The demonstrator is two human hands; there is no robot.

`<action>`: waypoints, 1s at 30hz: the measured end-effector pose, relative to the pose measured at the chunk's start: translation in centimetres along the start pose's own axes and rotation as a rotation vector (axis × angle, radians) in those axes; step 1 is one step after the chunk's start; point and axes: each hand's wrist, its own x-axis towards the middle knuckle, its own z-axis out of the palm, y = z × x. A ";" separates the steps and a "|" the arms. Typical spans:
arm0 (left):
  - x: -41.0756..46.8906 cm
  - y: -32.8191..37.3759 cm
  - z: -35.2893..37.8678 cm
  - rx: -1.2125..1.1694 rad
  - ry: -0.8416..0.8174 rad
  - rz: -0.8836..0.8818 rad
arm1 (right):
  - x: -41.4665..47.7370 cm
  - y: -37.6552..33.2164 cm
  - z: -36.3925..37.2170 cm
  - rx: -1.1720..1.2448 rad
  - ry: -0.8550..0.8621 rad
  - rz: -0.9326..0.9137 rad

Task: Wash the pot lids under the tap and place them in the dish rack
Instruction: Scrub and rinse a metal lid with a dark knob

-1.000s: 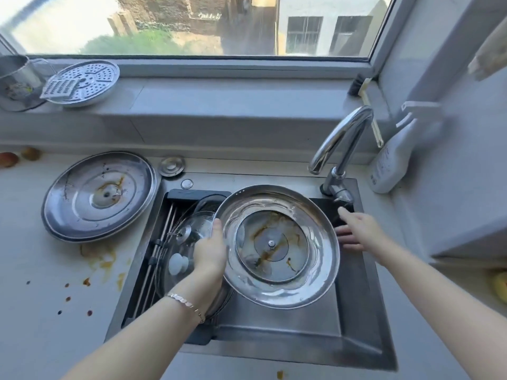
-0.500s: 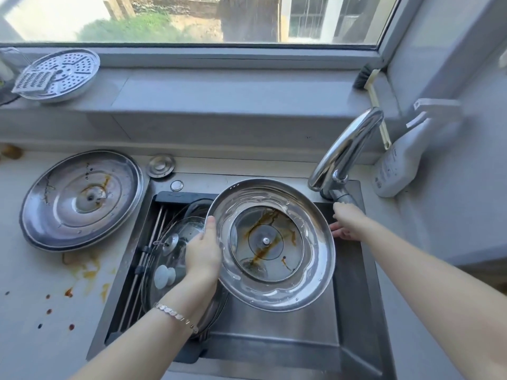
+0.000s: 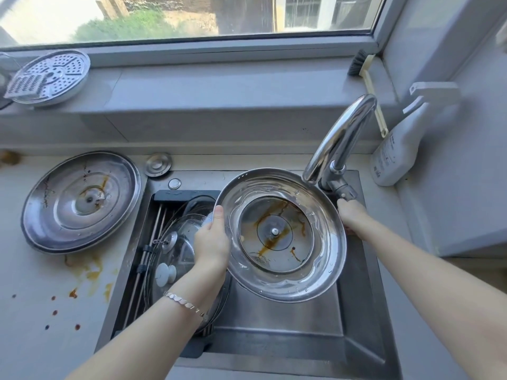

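**A:** Is there any writing you can read?

**B:** Only on the white spray bottle [image 3: 395, 149] at the far right by the wall. Dark print runs down its side, but it is too small to read.

**A:** And the lid being washed?

**B:** The held lid [image 3: 323, 259] is over the sink [image 3: 274, 325], tilted, with its underside facing up. Its far rim is just by the spout of the tap [image 3: 340, 138]. It has a broad steel rim and a glass centre with a small screw in the middle. Brown streaks cross the glass and water drops sit on the steel.

**A:** What are the hands doing?

**B:** The left hand [image 3: 211, 239] grips the lid's left edge, thumb on the inner face, fingers out of sight behind it. The right hand [image 3: 352, 216] is at the tap's lever, but the lid's rim hides part of its fingers. I cannot tell whether they close on the lever or only touch it.

**A:** Are there other lids?

**B:** A glass lid [image 3: 175, 250] lies in the dish rack [image 3: 145, 250] on the sink's left side, partly covered by the left wrist. A large steel lid [image 3: 79, 201] lies on the tabletop [image 3: 27, 311] to the left, brown-stained at its centre.
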 end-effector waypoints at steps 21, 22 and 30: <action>-2.5 0.9 0.3 0.050 0.015 0.065 | -13.6 0.0 5.8 -0.753 -0.279 -1.142; -2.6 0.6 0.1 0.057 0.010 0.070 | -13.0 0.1 5.2 -0.777 -0.265 -1.126; -2.5 0.6 -0.1 0.024 0.037 0.082 | -13.5 0.7 5.3 -0.832 -0.224 -1.242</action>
